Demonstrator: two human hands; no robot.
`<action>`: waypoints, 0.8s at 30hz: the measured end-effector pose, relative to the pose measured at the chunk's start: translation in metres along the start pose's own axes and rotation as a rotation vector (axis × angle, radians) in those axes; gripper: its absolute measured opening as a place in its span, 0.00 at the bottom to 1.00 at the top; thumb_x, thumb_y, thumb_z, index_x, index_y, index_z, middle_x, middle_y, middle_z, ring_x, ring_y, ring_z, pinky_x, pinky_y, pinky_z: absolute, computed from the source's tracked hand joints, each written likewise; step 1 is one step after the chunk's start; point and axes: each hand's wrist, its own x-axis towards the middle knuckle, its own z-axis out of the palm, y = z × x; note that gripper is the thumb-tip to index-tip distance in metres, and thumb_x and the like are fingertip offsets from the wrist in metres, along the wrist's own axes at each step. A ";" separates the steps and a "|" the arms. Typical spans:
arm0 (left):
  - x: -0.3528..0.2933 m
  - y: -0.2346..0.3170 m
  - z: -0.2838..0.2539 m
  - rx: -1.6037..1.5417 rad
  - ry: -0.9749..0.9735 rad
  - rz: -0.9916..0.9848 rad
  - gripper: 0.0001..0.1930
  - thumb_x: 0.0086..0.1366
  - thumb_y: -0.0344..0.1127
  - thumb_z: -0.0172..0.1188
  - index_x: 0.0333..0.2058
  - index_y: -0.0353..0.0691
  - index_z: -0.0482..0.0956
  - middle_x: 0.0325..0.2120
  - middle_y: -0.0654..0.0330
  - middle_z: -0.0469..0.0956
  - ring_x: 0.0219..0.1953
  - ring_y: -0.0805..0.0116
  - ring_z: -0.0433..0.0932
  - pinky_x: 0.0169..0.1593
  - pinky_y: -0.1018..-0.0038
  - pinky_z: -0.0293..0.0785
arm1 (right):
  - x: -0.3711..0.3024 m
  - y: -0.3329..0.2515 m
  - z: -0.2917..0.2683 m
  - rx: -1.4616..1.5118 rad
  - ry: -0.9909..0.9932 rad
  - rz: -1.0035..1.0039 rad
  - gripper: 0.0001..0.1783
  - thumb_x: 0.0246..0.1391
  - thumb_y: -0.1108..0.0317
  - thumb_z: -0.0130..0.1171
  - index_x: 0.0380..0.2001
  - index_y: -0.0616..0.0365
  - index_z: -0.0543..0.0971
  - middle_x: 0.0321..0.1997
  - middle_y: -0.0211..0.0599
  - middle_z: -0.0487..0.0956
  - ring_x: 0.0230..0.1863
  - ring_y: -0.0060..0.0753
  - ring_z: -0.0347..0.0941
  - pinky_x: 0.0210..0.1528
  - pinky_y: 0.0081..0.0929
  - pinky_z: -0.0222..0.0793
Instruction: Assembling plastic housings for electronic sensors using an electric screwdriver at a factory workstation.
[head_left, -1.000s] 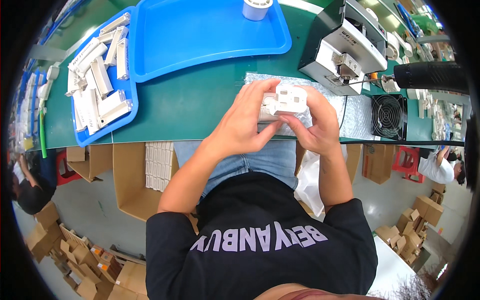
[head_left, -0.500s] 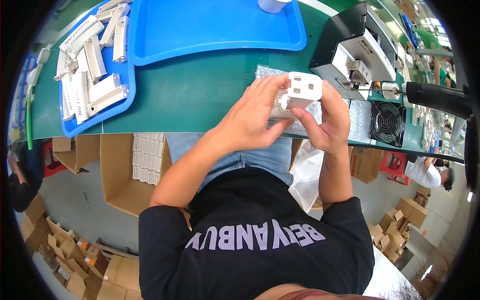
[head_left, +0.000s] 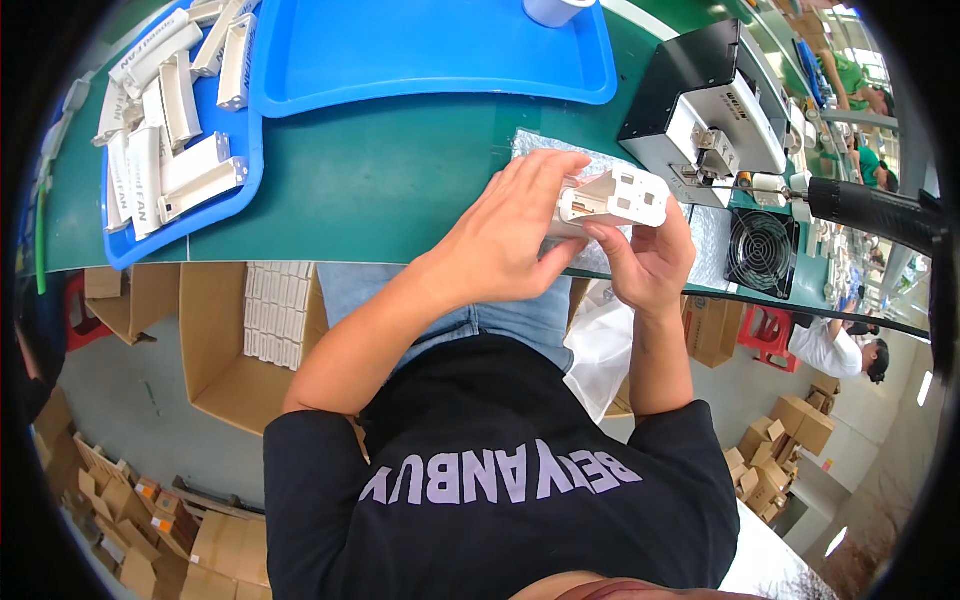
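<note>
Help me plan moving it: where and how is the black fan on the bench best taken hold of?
Take the black fan by opposite edges of its square frame, probably from above: it appears to lie flat, round grille facing up, and the frame's corners extend beyond the grille.

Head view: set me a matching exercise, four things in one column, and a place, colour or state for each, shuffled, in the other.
1. white part
2. fan
3. cup
4. stool

A. in the wide blue tray
B. red
C. held between the left hand and right hand
D. black, near the table's front edge

Pairs: 1-C, 2-D, 3-A, 4-B
</note>
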 end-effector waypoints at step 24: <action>0.002 0.033 -0.018 0.467 0.156 0.242 0.15 0.45 0.28 0.70 0.35 0.45 0.83 0.51 0.59 0.75 0.53 0.54 0.72 0.55 0.61 0.70 | -0.012 0.031 0.001 0.302 -0.034 -0.045 0.22 0.51 0.77 0.66 0.50 0.62 0.75 0.53 0.46 0.78 0.55 0.41 0.75 0.58 0.35 0.69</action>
